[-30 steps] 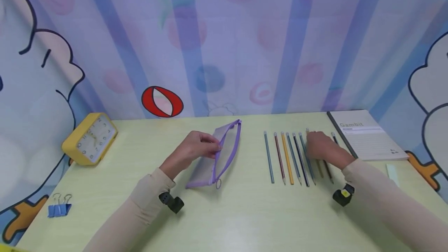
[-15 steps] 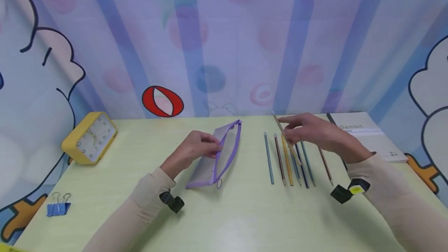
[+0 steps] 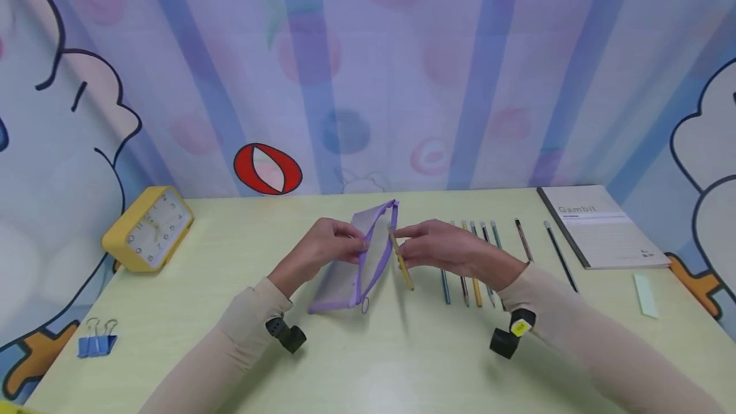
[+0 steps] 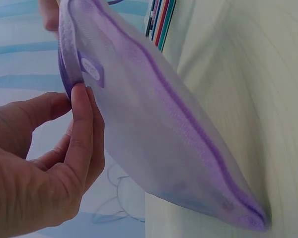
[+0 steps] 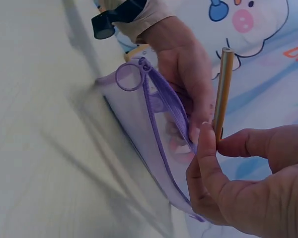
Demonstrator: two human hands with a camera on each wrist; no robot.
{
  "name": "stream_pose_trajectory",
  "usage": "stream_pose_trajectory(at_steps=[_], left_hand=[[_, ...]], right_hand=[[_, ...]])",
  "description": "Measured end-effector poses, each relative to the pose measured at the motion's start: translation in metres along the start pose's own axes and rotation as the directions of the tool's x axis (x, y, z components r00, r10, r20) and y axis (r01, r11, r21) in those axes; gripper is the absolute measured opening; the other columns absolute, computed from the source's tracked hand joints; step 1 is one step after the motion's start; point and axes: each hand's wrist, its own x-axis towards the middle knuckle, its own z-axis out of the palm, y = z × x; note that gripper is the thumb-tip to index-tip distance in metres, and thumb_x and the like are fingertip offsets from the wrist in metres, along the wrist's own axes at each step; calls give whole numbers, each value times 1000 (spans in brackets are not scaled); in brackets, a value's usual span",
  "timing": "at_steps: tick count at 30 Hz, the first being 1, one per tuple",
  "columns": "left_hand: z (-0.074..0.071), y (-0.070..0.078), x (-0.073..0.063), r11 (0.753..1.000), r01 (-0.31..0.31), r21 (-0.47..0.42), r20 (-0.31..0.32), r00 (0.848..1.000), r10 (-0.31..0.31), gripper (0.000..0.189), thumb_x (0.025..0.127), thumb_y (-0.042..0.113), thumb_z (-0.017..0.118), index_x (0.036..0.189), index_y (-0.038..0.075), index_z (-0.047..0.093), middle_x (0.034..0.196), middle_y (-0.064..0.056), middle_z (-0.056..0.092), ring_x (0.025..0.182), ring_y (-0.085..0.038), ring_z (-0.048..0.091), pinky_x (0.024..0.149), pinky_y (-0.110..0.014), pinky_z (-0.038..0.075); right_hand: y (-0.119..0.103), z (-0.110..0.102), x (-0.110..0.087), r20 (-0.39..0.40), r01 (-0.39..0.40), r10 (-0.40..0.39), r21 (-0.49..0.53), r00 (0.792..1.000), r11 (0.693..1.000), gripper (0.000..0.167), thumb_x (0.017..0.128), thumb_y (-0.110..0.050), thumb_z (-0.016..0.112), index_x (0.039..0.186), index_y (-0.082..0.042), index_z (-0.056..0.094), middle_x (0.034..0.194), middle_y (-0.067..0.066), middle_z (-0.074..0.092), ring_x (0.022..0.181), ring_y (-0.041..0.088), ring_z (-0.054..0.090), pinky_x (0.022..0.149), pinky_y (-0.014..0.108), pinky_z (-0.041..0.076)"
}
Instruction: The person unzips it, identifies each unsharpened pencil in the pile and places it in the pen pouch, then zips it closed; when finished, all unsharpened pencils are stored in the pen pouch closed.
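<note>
My left hand pinches the purple edge of a translucent zip pouch, which stands tilted with its mouth held apart. In the left wrist view, thumb and fingers grip the rim of the pouch by a small purple label. My right hand pinches a yellow pencil between thumb and fingers, right beside the pouch's opening. In the right wrist view the pencil shows a flat end pointing up. Several pencils lie in a row under and behind the right forearm, partly hidden by it.
A dark pencil and a brown pencil lie right of the row. Beyond them are a notebook and a pale green strip. On the left stand a yellow clock and a blue binder clip.
The right hand has picked the yellow pencil up from the row and carried it left to the pouch's mouth, turning it on the way. The left hand keeps its hold on the pouch.
</note>
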Motion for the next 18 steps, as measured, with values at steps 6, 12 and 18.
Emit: stream_pose_trajectory(at_steps=[6,12,18], left_hand=[[0,-1,0,999,-21,-29,5,1000,21,22,92,6,70,109,-8,70,92,-10,72,70,-9,71,84,-38,63],[2,-2,0,998,-33,-56,10,999,33,22,92,5,70,108,-10,69,89,-9,72,69,-9,71,80,-35,64],[4,0,0,999,-25,-35,-3,1000,25,22,93,6,69,108,-9,70,93,-12,73,70,-9,71,82,-37,64]], right_hand=[[-3,17,25,-18,3,-5,-99,1000,995,61,101,-13,58,154,6,33,136,25,62,120,32,66,109,43,51],[-5,29,42,-147,-38,1,-247,989,968,41,94,-7,61,131,10,57,100,14,74,86,14,72,88,33,61],[-4,38,56,-236,-45,-27,-295,971,954,17,94,-6,65,105,7,66,80,7,70,71,12,69,70,24,60]])
